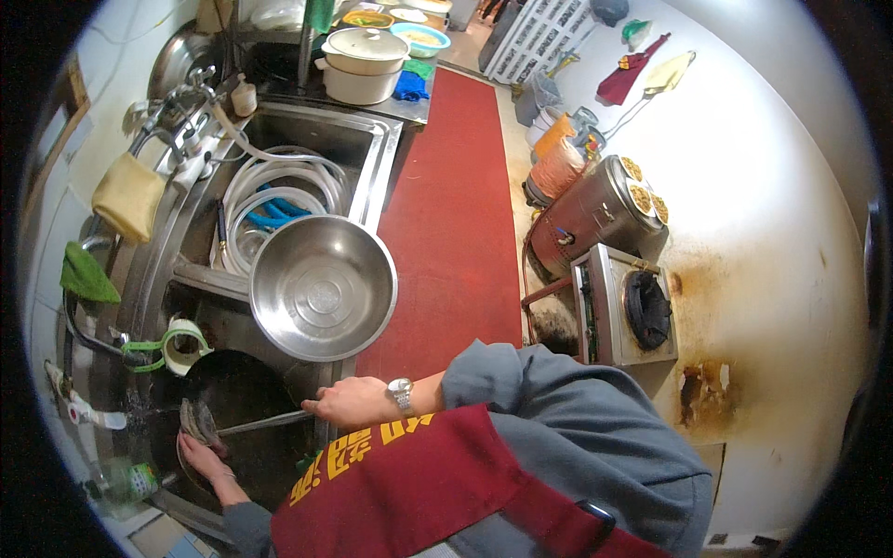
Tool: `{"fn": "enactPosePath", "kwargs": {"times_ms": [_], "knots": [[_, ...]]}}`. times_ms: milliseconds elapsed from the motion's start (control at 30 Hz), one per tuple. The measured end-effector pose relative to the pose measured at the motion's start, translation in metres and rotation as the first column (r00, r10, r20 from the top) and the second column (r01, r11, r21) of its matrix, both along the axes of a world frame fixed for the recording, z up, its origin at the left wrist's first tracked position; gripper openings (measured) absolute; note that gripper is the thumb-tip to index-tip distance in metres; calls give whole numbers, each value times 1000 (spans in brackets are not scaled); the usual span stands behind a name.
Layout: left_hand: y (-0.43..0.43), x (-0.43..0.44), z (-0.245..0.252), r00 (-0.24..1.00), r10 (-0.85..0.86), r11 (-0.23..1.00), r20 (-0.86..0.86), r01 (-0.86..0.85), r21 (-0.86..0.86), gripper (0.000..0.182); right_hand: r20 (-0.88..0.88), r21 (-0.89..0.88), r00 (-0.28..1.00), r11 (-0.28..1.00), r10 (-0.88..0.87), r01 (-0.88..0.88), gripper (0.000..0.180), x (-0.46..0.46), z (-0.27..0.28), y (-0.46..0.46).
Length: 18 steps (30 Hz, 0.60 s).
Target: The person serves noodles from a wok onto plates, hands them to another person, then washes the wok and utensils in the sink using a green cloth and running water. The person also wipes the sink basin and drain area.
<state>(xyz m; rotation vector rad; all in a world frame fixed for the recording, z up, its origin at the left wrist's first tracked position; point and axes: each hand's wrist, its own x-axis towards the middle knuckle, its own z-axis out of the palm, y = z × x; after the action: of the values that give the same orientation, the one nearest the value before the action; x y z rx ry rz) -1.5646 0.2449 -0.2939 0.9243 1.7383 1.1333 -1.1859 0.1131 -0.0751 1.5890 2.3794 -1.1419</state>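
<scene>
My right hand (349,402), with a metal wristwatch on its wrist, is closed around the end of a long metal handle (268,422) over the near sink basin. The tool's other end is not clear. A dark round wok (237,383) sits in that basin, its lower part hard to make out. My left hand (204,455) grips a greyish cloth or scrubber (199,423) beside the wok. Water sprays from a tap (94,413) at the left. Beyond the wok are a green-handled white jug (185,347) and a large steel bowl (323,288), which rests across the sink edges.
A coiled clear hose (286,178) fills part of the far basin (370,132). A pot (363,66) stands on the counter behind it. Red matting (453,209) runs along the floor. To the right are a gas burner (647,310) and a steel cylinder (582,216) bearing dishes.
</scene>
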Motion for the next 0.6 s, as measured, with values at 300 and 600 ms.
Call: {"fn": "enactPosePath", "kwargs": {"times_ms": [300, 600], "knots": [[1, 56, 32, 781, -304, 851, -546, 480, 213, 26, 70, 324, 996, 943, 60, -79, 38, 4, 10, -4], [18, 40, 81, 937, -9, 933, 349, 133, -334, 57, 4, 188, 1000, 982, -21, 20, 41, 12, 14, -21]]}}
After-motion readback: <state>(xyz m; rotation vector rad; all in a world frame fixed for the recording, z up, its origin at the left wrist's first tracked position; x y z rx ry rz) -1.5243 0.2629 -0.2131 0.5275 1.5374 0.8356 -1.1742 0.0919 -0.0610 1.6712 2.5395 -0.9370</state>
